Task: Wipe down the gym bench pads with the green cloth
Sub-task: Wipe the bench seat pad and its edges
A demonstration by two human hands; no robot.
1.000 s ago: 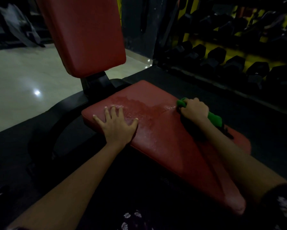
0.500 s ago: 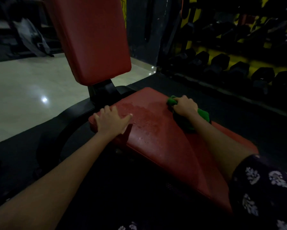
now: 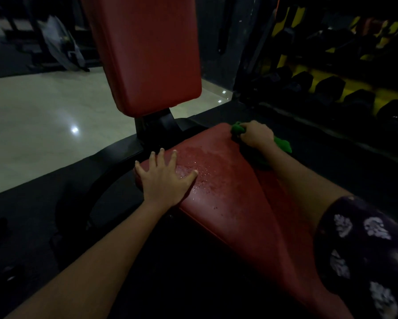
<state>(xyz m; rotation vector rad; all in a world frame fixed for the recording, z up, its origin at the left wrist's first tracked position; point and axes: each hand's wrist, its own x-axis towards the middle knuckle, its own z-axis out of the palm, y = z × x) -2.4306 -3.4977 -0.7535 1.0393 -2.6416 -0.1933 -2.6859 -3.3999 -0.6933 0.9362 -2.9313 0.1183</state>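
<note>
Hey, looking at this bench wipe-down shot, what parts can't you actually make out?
All in the head view:
- Green cloth: mostly covered by the right hand gripping it; its full shape is hidden.
- Seat pad: its near end is hidden by the right forearm and patterned sleeve.
- Back pad: top cut off by the upper edge.
- Dumbbell rack: too dark for markings.
- Pad under the left hand: covered by the palm.

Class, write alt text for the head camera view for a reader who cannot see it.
A person's right hand grips a green cloth at the far corner of a red seat pad speckled with droplets, while the left hand presses flat on the pad's near-left end. A red back pad rises upright behind; dumbbells line a dim rack at right.
</note>
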